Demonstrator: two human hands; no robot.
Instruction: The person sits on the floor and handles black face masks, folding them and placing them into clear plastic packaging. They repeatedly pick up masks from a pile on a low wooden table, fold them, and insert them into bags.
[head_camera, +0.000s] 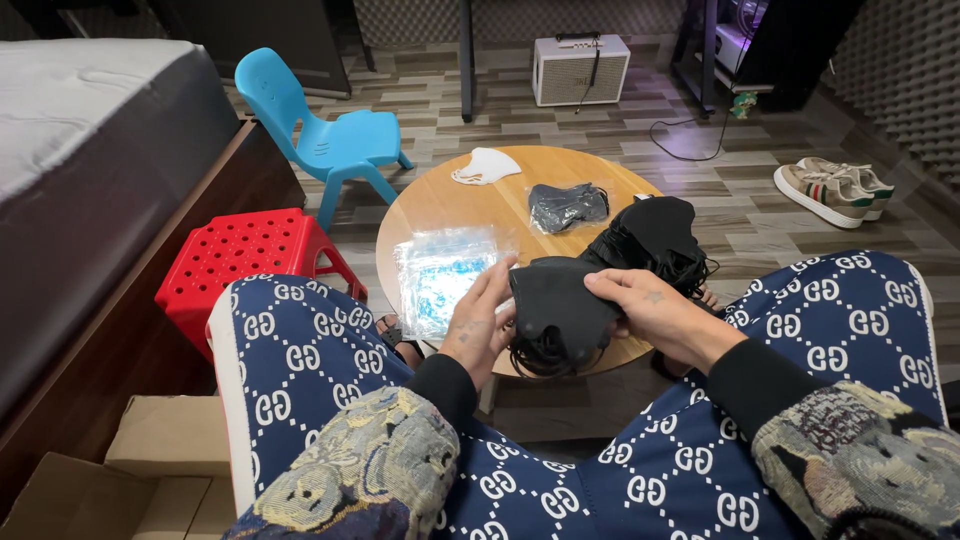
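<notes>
A round wooden table carries a clear plastic packet of blue masks, a bagged dark mask, a white mask and a heap of black masks. Just above its near edge, the left hand and right hand both pinch 1 soft black mask, loops dangling. A red perforated stool and blue plastic chair stand beside.
</notes>
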